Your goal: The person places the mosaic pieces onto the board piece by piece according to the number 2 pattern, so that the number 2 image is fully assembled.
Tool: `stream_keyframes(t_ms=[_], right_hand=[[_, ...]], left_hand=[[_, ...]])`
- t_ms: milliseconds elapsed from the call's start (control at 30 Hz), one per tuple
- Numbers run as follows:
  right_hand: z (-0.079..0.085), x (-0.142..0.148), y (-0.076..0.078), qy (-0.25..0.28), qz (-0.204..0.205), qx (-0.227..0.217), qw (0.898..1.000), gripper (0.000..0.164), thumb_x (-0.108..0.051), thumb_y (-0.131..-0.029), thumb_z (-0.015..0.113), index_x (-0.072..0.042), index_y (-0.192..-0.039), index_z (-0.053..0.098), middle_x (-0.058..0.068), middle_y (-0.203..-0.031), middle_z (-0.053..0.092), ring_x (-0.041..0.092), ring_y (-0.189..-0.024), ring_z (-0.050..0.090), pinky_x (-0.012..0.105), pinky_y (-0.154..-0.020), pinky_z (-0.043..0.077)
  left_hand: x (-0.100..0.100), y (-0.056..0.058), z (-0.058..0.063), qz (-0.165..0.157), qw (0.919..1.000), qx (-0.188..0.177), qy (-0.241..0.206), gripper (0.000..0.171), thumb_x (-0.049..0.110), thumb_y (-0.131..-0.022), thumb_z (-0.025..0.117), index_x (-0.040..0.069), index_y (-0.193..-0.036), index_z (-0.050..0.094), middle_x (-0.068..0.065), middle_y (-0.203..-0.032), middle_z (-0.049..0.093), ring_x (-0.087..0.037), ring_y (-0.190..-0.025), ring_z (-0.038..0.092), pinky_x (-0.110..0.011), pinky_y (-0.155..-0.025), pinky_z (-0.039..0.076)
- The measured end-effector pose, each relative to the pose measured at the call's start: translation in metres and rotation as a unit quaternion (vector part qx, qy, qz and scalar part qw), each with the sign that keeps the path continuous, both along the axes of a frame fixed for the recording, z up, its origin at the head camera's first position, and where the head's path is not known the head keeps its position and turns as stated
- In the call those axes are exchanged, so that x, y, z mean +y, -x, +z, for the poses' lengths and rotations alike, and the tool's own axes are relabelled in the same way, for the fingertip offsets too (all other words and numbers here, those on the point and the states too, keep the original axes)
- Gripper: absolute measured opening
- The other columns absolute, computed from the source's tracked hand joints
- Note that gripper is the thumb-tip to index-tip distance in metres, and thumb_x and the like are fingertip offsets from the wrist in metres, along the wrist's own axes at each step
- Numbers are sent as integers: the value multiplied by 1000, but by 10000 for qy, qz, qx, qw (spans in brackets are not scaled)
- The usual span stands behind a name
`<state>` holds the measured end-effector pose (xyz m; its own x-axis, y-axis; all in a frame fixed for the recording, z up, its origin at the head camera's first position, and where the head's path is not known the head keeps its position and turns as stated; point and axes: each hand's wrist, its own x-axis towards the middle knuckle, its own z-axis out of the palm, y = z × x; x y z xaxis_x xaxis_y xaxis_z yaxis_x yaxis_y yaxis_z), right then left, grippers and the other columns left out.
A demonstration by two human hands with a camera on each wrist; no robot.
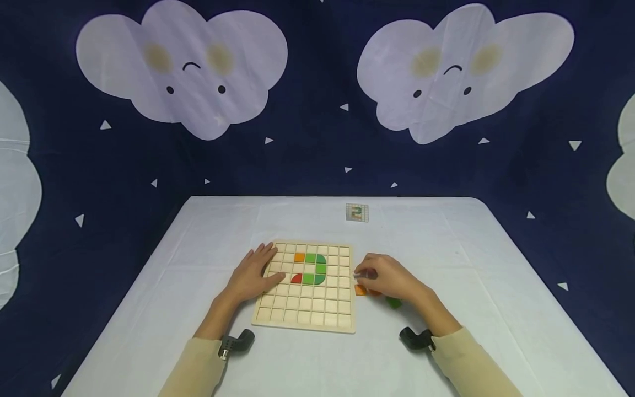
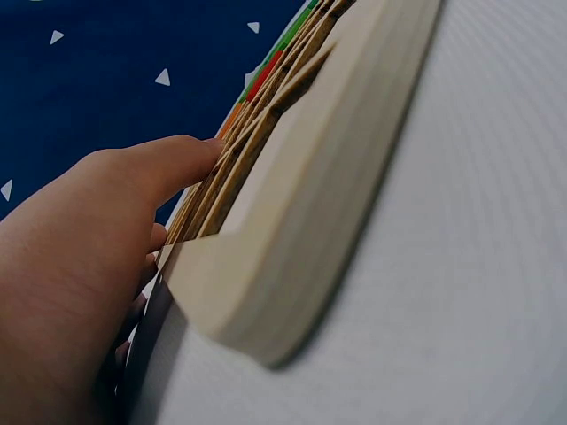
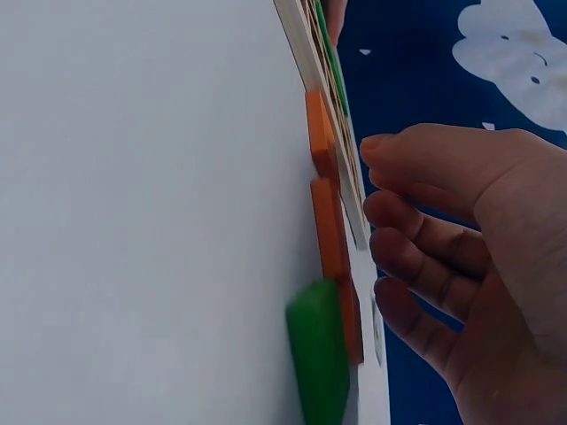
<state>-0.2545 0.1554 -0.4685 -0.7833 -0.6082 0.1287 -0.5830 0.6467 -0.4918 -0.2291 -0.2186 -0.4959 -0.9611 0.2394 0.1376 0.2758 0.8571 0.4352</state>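
Beige sleeves (image 1: 475,364) come in from the near edge, with black wrist devices (image 1: 241,340) just past their cuffs. Beyond them, a square wooden board (image 1: 305,317) lies flat on the white-covered table (image 1: 431,231), its raised strips dividing it into small cells. Seven coloured pieces sit in these cells. From left to right, the far line holds an orange square (image 1: 300,257), a green square (image 1: 310,258) and a dark green rounded corner (image 1: 321,259). Nearer, a single green square (image 1: 321,269) fills the cell directly below that corner. The nearest line holds a red rounded corner (image 1: 296,278), another green square (image 1: 308,279) and another dark green rounded corner (image 1: 319,279).

The left hand (image 1: 253,274) rests on the board's left edge, fingers extended and thumb spread wide over the cells. The right hand (image 1: 389,275) is just beside the right edge, fingers curled and fingertips close together; I cannot tell whether they pinch a piece. Under and near it lie loose orange pieces (image 3: 330,228) and a green piece (image 3: 317,350). Toward the far side stands a small patterned card (image 1: 356,212).
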Motion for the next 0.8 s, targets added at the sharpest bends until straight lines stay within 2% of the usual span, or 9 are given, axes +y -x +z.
stream_keyframes(t_ms=[267, 467, 667, 800], right_hand=[[-1, 16, -3, 23, 7, 107, 9999, 12, -26, -85, 75, -22, -97, 75, -18, -84, 57, 6, -72, 53, 24, -64, 47], [-1, 24, -7, 45, 10, 181, 9998, 10, -25, -85, 75, -22, -95, 74, -18, -81, 57, 6, -69, 52, 23, -60, 47], [-5, 36, -12, 57, -147, 130, 9998, 8, -28, -83, 77, -29, -90, 72, -19, -80, 57, 4, -70, 53, 23, -61, 47], [-5, 44, -13, 13, -98, 104, 9999, 9, -28, -82, 78, -30, -88, 72, -19, -79, 56, 6, -69, 53, 23, -60, 47]], left_hand=[[-1, 2, -1, 1, 10000, -38, 53, 83, 62, -87, 56, 11, -149, 36, -3, -156, 27, -22, -144, 16, -38, -118, 9], [-2, 0, -4, 3, 10000, -15, 19, 83, 62, -87, 56, 11, -149, 37, -3, -156, 27, -22, -144, 17, -38, -118, 9], [0, 0, -2, 30, 9999, -69, 67, 83, 62, -87, 56, 11, -149, 36, -3, -156, 26, -21, -144, 16, -38, -118, 9], [0, 0, -1, 36, 10000, -47, 64, 83, 60, -87, 57, 10, -149, 36, -4, -156, 27, -22, -144, 17, -38, -118, 9]])
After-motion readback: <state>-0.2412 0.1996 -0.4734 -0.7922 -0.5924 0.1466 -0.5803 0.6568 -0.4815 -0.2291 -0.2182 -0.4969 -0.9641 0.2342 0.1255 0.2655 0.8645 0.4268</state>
